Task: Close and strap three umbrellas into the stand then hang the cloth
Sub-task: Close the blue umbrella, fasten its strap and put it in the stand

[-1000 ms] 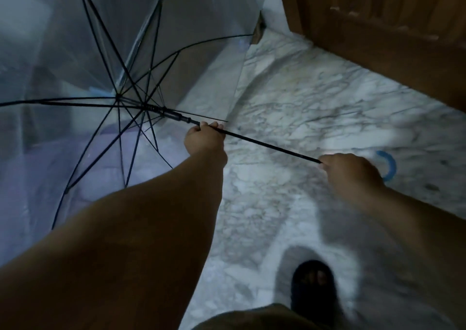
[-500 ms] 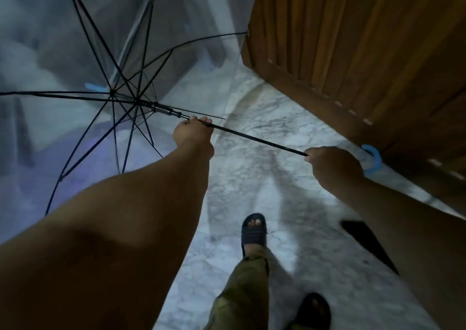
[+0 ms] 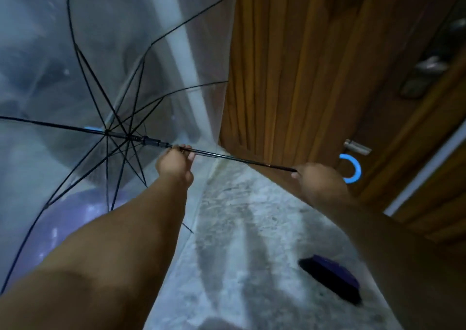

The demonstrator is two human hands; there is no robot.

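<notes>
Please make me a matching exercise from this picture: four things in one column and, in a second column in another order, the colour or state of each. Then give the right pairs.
Things:
1. umbrella canopy
2. curved handle
3. left hand
4. wall panels

Colour or state:
A. brown wood
B. clear and spread open
C. bright blue
D. closed around the black shaft, just below the runner

Pairs: 1-B, 2-C, 3-D, 4-A

Clear umbrella (image 3: 176, 52), blue handle (image 3: 354, 169), grey-veined marble floor (image 3: 252, 229).
</notes>
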